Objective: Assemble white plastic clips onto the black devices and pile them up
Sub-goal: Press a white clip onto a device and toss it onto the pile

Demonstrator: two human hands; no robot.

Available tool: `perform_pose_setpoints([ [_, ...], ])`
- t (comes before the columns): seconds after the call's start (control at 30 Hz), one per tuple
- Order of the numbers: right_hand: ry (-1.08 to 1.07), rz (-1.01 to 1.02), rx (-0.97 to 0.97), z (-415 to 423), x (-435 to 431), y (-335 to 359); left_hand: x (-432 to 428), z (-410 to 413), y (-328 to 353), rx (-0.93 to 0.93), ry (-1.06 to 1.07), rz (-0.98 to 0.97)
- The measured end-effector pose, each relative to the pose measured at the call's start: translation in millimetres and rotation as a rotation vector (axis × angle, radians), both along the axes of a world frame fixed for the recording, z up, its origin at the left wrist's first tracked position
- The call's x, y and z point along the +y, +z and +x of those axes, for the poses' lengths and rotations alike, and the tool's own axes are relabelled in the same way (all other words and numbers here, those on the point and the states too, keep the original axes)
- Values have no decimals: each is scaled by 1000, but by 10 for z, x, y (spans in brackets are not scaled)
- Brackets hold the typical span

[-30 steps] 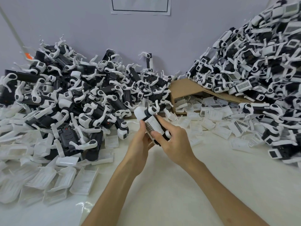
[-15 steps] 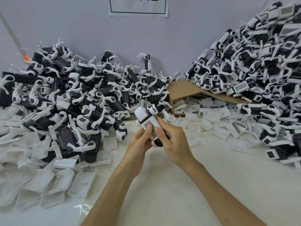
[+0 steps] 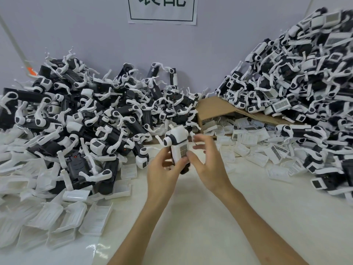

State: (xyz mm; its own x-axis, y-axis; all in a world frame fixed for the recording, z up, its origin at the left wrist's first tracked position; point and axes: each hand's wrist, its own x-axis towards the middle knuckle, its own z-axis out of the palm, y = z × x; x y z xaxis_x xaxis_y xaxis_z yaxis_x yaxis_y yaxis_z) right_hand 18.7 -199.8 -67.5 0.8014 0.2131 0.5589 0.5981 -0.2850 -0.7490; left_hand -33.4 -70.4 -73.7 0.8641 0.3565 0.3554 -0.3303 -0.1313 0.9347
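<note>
tabletop (image 3: 191, 217), left hand (image 3: 162, 173) gripping device (image 3: 176, 135) upright above tabletop middle, clip (image 3: 181, 152) on its face, right hand (image 3: 208, 165) fingers spread loose, thumb touching clip, loose clips (image 3: 72, 217) near left edge, left pile (image 3: 86, 115), right pile (image 3: 305, 83), cardboard (image 3: 215, 108) between, wall sign (image 3: 162, 10)

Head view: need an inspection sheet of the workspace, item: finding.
Surface: white table, bare between the arms.
Job's things: one device held over the table. A left pile and a taller right pile of devices lie against the wall. Loose clips lie front left, with more by the box.
Clutter: cardboard box lying open between the piles.
Hands: left hand grips the device from below. Right hand is open, thumb on the device's white face, fingers blurred.
Cables: nothing seen.
Surroundings: pale wall, paper sign at top.
</note>
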Motion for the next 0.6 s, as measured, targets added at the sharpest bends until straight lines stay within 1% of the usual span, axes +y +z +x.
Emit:
perform_pose_setpoints([
  [0.1, 24, 4, -65, 37, -68, 2, 63, -5, -33, 39, 335, 470],
  [0.13, 38, -20, -109, 43, -85, 5, 78, -4, -48, 37, 400, 590],
  [0.2, 47, -98, -196, 61, -99, 7, 87, 5, -80, 9, 459, 728],
  [0.3, 38, -180, -266, 78, -87, -15, 102, 2, -98, -23, 499, 778],
  [0.4, 42, -180, -249, 97, -103, -32, 127, 9, -104, -70, 491, 794],
  [0.43, 35, -163, -209, 105, -114, -30, 128, 9, -101, -99, 473, 796],
  [0.5, 12, -96, -55, 117, -146, -1, 115, 4, -87, -145, 418, 802],
  [0.57, 24, 12, 121, 137, -195, 45, 71, -4, -64, -138, 362, 777],
  [0.6, 63, 65, 204, 149, -228, 78, 45, -6, -52, -125, 333, 748],
])
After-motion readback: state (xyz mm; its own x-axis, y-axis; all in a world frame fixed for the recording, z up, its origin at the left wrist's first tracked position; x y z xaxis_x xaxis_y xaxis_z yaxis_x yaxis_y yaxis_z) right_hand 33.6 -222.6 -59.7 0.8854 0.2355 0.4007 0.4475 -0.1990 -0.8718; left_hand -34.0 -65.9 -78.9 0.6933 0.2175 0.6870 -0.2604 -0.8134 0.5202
